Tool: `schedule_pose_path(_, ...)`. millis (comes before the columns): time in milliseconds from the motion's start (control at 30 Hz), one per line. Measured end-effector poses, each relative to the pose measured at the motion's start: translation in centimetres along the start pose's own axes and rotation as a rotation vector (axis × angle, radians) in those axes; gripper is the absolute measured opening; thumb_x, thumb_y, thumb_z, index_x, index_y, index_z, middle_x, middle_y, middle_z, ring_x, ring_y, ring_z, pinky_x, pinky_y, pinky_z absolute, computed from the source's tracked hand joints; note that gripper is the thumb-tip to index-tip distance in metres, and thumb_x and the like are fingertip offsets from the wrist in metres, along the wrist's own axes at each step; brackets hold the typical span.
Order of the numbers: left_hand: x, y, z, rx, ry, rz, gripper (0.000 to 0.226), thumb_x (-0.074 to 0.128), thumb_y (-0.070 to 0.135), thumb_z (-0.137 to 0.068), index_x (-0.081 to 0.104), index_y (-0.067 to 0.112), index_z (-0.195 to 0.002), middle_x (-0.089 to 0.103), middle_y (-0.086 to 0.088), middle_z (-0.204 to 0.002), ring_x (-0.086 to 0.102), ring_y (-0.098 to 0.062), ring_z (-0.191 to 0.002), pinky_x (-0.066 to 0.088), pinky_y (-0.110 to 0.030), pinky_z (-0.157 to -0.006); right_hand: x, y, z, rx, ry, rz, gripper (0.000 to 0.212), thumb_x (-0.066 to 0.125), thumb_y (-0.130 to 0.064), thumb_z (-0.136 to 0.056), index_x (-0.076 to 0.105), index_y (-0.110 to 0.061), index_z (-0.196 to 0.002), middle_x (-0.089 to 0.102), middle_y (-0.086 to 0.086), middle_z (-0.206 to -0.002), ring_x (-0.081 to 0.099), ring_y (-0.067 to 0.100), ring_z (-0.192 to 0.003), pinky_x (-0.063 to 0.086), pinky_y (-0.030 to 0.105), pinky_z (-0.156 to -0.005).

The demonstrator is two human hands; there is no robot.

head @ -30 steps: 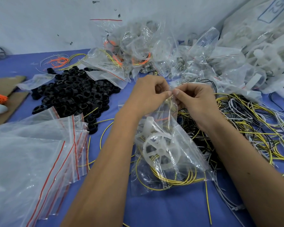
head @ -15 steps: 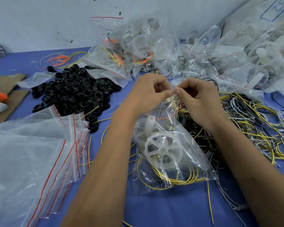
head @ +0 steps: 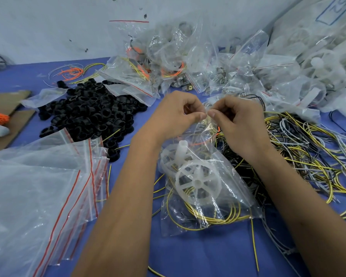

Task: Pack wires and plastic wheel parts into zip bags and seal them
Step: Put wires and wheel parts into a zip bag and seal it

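Plastic, thin and crinkly, makes up the zip bag (head: 218, 196) you hold at the middle of the blue desk (head: 198, 254). Your left hand (head: 174, 114) and right hand (head: 240, 120) both pinch its top edge, fingertips nearly touching each other, the other fingers curled in. The bag's lower end rests on the desk between your forearms. Through the clear film you can see a white spoked wheel (head: 198, 182) with a round hub, a second white piece with a stubby tube behind it, and yellow wires (head: 218, 214) coiled in loops along the bottom.

To your left lies a fanned stack of flat empty bags (head: 44, 196), glossy, each with a red strip near its mouth. Beyond them sits a heap of small black rings (head: 92, 114), matte and tube-shaped. To your right spreads a tangle of loose wires (head: 308, 156) in yellow, black and grey; your right forearm crosses over part of it. Against the wall behind is a mound of filled bags (head: 168, 62), some showing orange wire. A few orange and yellow strands (head: 72, 71) lie at the far left.

Your fingers cover the bag's mouth, so you cannot tell whether the strip is pressed closed. Brown cardboard (head: 8, 120) is cut off by the left edge.
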State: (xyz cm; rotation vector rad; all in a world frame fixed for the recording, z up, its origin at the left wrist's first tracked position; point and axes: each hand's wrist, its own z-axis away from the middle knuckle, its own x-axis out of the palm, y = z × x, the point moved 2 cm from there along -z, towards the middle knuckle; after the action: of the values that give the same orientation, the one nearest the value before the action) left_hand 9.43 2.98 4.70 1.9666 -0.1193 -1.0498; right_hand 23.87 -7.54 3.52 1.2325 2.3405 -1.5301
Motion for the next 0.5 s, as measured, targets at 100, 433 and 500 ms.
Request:
schedule_pose_path(100, -0.16, -0.21, 0.35, -0.026, 0.011, -0.016, 0.012, 0.081, 0.015, -0.086, 0.073, 0.02, -0.079, 0.067, 0.01, -0.07, 0.06, -0.003, -0.065, 0.051, -0.02, -0.065, 0.14, 0.24, 0.11, -0.013, 0.022, 0.023, 0.007, 0.072, -0.01, -0.091, 0.074, -0.006, -0.086, 0.067, 0.004, -0.069, 0.061, 0.023, -0.064, 0.051, 0.038, -0.063)
schedule_pose_path(433, -0.56, 0.26, 0.46, -0.041, -0.025, -0.052, 0.006, 0.08, 0.014, -0.088, 0.075, 0.015, -0.085, 0.069, 0.002, -0.076, 0.061, -0.01, -0.071, 0.054, -0.028, -0.068, 0.42, 0.44, 0.07, -0.016, -0.026, -0.008, 0.004, 0.075, -0.011, -0.09, 0.078, -0.009, -0.088, 0.071, 0.002, -0.072, 0.064, 0.021, -0.066, 0.053, 0.035, -0.065)
schedule_pose_path(500, -0.82, 0.07, 0.53, -0.05, -0.004, -0.021, 0.009, 0.082, 0.014, -0.087, 0.075, 0.017, -0.081, 0.069, 0.004, -0.073, 0.062, -0.008, -0.068, 0.053, -0.023, -0.064, 0.34, 0.45, 0.03, -0.029, -0.009, 0.006, 0.005, 0.074, -0.012, -0.091, 0.077, -0.01, -0.088, 0.071, 0.0, -0.071, 0.063, 0.015, -0.064, 0.052, 0.029, -0.063)
